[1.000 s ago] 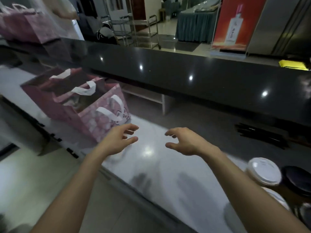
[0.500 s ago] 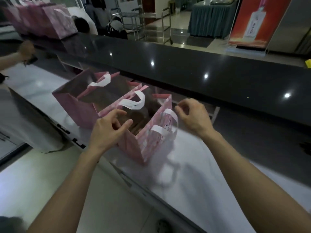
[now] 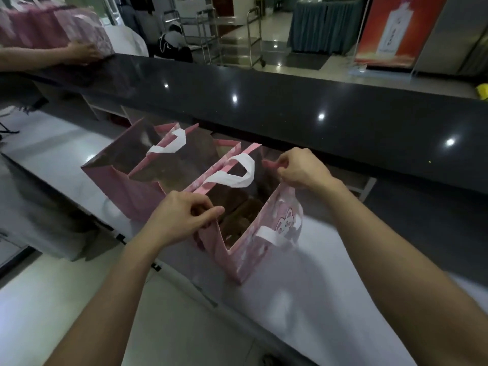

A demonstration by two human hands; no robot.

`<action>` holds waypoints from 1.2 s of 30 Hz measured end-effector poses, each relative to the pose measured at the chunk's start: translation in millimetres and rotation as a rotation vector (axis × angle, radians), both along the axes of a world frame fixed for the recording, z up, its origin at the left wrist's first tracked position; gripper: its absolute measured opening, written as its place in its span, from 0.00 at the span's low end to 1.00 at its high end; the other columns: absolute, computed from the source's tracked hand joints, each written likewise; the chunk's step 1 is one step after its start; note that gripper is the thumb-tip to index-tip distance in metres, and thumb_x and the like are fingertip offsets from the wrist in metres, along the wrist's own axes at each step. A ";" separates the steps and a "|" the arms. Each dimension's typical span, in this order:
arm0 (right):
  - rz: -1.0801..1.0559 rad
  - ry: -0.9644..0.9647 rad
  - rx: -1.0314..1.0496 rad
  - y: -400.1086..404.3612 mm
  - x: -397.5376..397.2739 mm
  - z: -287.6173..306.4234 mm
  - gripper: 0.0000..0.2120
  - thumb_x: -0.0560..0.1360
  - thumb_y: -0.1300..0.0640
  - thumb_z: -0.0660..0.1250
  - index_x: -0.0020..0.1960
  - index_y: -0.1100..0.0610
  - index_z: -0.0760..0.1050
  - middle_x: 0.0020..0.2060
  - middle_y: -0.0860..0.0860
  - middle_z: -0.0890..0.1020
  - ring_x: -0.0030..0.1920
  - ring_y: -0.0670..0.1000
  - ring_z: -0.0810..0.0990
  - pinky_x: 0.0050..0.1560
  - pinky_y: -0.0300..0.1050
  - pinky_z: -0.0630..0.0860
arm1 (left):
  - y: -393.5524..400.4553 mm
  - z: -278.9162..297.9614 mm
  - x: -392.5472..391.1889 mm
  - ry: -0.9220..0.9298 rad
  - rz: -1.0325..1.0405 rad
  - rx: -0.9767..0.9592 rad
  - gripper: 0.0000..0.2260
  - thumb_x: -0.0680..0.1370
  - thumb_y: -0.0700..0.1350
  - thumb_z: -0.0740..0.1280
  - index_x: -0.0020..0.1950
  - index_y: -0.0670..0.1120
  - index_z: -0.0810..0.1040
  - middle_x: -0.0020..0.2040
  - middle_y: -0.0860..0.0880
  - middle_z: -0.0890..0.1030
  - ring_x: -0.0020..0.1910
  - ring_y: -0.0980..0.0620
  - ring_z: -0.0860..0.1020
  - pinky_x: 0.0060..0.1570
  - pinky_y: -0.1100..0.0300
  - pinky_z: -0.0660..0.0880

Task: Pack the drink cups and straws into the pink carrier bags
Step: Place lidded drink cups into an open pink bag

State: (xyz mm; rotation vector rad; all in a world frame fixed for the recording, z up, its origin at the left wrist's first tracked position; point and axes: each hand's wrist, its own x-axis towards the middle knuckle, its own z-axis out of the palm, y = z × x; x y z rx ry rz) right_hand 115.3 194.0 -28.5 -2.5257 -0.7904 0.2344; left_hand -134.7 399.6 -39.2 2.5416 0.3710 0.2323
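Note:
A pink carrier bag (image 3: 264, 249) with white handles and a cartoon face stands open on the white counter (image 3: 330, 299), right in front of me. My left hand (image 3: 182, 220) pinches its near left rim. My right hand (image 3: 301, 167) pinches the far right rim, so the mouth is held wide. Brown dividers show dimly inside; I cannot tell whether cups are in there. A second pink bag (image 3: 126, 186) stands open just behind and to the left, touching the first. No loose cups or straws are in view.
A raised black ledge (image 3: 317, 107) runs behind the bags. At the far left another person's hand (image 3: 81, 52) rests on a row of pink bags (image 3: 47, 27) on that ledge. Metal carts (image 3: 227, 38) and a red poster (image 3: 396, 30) stand beyond.
My view swung left, away from the lidded cups. Both hands went from hovering open over the counter to gripping the near bag's rims and spreading it.

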 end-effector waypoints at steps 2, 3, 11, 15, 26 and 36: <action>-0.075 -0.020 0.016 -16.3 -12.5 3.7 0.09 0.80 0.56 0.68 0.51 0.50 0.88 0.40 0.46 0.85 0.41 0.48 0.84 0.41 0.48 0.84 | 2.8 0.5 8.2 -0.035 -0.039 0.016 0.21 0.76 0.76 0.67 0.43 0.60 0.87 0.37 0.63 0.85 0.38 0.61 0.85 0.39 0.58 0.82; -0.115 -0.023 0.022 -28.1 -19.9 4.4 0.09 0.80 0.56 0.68 0.50 0.50 0.88 0.39 0.46 0.85 0.40 0.48 0.84 0.40 0.48 0.84 | 2.6 0.0 12.3 -0.053 -0.061 0.013 0.22 0.75 0.76 0.68 0.43 0.60 0.87 0.38 0.63 0.85 0.39 0.60 0.85 0.40 0.57 0.82; -0.489 -0.055 0.097 -173.1 -91.4 -0.3 0.11 0.80 0.57 0.65 0.48 0.50 0.87 0.41 0.49 0.86 0.41 0.52 0.84 0.40 0.46 0.79 | -57.1 -12.1 65.8 -0.141 -0.252 -0.129 0.19 0.66 0.69 0.78 0.44 0.56 0.84 0.38 0.60 0.86 0.38 0.59 0.85 0.43 0.58 0.84; -0.666 -0.074 0.116 -251.9 -115.1 -2.9 0.11 0.81 0.53 0.66 0.48 0.47 0.87 0.38 0.45 0.86 0.39 0.49 0.85 0.38 0.47 0.83 | -117.9 -13.4 104.1 -0.101 -0.370 -0.117 0.16 0.69 0.63 0.82 0.49 0.57 0.83 0.40 0.60 0.86 0.40 0.61 0.85 0.47 0.54 0.86; -0.853 -0.090 0.126 -462.3 -116.8 -21.6 0.11 0.83 0.46 0.69 0.48 0.47 0.88 0.36 0.45 0.86 0.39 0.49 0.84 0.36 0.47 0.78 | -325.2 -12.4 178.0 -0.053 -0.589 -0.083 0.18 0.73 0.60 0.82 0.56 0.58 0.80 0.50 0.59 0.84 0.49 0.58 0.84 0.45 0.66 0.79; -0.660 -0.006 -0.027 -594.7 -62.6 -41.5 0.23 0.74 0.45 0.66 0.66 0.51 0.83 0.60 0.51 0.87 0.62 0.55 0.83 0.64 0.54 0.80 | -397.9 -23.1 191.5 -0.020 -0.472 -0.055 0.20 0.71 0.64 0.82 0.55 0.58 0.79 0.51 0.58 0.84 0.50 0.55 0.84 0.44 0.64 0.79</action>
